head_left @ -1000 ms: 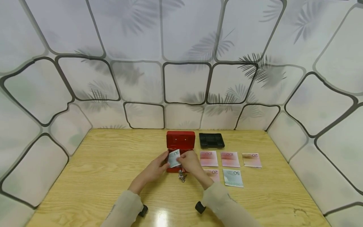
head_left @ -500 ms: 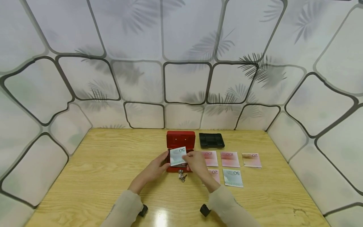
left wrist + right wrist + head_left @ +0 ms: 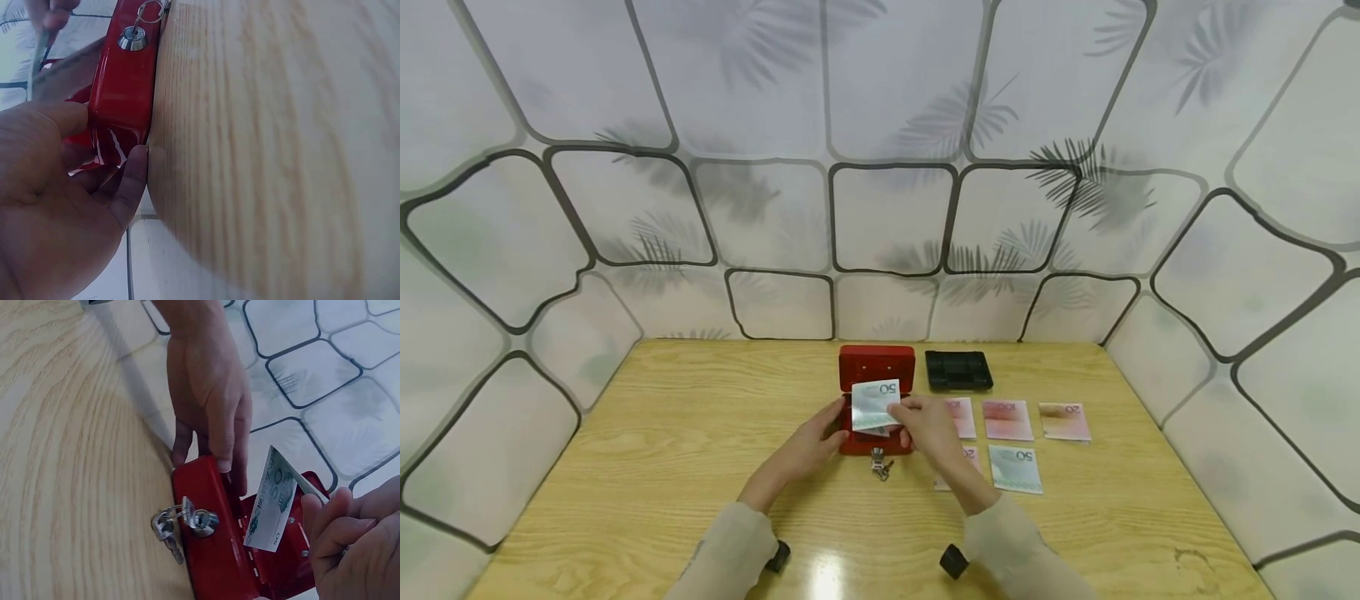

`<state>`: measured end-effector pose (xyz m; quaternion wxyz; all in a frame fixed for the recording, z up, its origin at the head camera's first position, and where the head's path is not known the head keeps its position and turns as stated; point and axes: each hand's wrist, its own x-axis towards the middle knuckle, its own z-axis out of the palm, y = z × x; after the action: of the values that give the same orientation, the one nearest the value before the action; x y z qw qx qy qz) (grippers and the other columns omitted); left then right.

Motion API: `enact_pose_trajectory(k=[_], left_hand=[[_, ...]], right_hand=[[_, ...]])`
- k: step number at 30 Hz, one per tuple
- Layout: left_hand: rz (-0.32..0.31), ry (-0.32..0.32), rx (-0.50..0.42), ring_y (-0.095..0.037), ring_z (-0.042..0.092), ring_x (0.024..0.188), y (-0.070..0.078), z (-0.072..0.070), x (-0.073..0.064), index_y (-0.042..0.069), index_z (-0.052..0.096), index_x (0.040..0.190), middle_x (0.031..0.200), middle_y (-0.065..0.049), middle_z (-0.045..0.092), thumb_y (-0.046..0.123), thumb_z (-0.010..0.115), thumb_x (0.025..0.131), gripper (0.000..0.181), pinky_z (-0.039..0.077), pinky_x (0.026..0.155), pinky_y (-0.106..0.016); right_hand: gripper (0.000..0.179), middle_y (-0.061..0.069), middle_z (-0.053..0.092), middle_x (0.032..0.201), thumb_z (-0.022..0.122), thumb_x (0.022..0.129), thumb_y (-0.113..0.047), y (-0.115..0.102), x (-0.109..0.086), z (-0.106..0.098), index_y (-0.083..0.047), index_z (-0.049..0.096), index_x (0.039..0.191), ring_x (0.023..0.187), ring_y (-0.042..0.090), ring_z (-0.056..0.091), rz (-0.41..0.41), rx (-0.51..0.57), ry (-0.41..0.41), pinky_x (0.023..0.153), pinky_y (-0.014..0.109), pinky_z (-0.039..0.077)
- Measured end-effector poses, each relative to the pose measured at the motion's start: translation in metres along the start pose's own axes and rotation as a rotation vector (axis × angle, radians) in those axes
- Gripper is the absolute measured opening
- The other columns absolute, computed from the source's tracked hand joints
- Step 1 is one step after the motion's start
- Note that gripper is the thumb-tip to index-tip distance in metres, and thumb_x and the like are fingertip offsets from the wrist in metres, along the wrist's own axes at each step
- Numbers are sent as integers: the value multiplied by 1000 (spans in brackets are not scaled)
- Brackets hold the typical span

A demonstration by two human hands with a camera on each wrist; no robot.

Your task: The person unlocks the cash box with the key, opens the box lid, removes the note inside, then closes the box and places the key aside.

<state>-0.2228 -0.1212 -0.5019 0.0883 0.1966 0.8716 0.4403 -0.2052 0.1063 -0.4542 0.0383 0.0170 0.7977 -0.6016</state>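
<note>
A small red cash box [image 3: 877, 360] stands with its lid raised. My left hand [image 3: 810, 439] holds the box at its left end; in the left wrist view the thumb lies at the upper edge and the fingers bend around the side. Over the box opening, my right hand [image 3: 928, 429] pinches a green 50 banknote [image 3: 875, 403] at its right edge. Folded, that note [image 3: 273, 503] spreads into a V in the right wrist view. Keys [image 3: 167, 532] hang from the lock [image 3: 204, 522] on the box front. Most of the box interior is hidden by the note.
Right of the box lie two pink 100 notes [image 3: 1008, 419], a 20 note [image 3: 1064, 422], another 20 note [image 3: 971, 475] partly behind the right wrist, and a green 50 note [image 3: 1016, 469]. A black compartment tray [image 3: 958, 370] sits behind them on the wooden table [image 3: 715, 392].
My right hand has drawn the 50 note up and to the right from inside the box, so more of it shows. The left hand has stayed on the box.
</note>
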Motion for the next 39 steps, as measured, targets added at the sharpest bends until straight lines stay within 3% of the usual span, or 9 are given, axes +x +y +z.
enact_pose_trajectory(k=[5, 10, 19, 28, 39], left_hand=[[2, 5, 9, -40, 27, 152, 0, 0, -1, -8, 28, 159, 164, -25, 30, 7, 54, 107, 60, 25, 122, -54], [11, 3, 1, -42, 28, 151, -1, 0, -1, -8, 28, 159, 163, -26, 30, 7, 54, 107, 60, 26, 121, -55], [5, -7, -21, -41, 26, 152, -3, -1, 0, -7, 27, 159, 165, -25, 29, 8, 54, 107, 61, 25, 122, -55], [0, -11, -24, -41, 25, 152, -2, 0, 0, -7, 27, 159, 165, -25, 28, 8, 54, 107, 61, 24, 122, -56], [-2, -8, -21, -41, 25, 152, -1, 0, 0, -6, 27, 160, 165, -24, 28, 10, 54, 107, 61, 24, 122, -56]], right_hand=[[21, 9, 60, 57, 71, 99, -18, -6, -4, -12, 1, 76, 93, 45, 10, 46, -24, 10, 14, 41, 18, 29], [23, 6, 52, 52, 71, 98, -15, -11, -7, -26, 4, 71, 85, 44, 11, 42, -48, 95, 1, 40, 19, 25], [26, 6, 67, 67, 69, 100, -12, -20, -13, -56, 13, 71, 106, 48, 6, 46, -39, 165, -5, 43, 16, 34], [32, 0, 61, 61, 70, 100, -15, -21, -25, -101, 15, 69, 111, 47, 6, 45, -25, 111, 59, 44, 17, 33], [35, -1, 58, 62, 68, 102, -23, -6, -46, -163, 12, 69, 108, 50, 5, 44, -11, -82, 153, 43, 19, 33]])
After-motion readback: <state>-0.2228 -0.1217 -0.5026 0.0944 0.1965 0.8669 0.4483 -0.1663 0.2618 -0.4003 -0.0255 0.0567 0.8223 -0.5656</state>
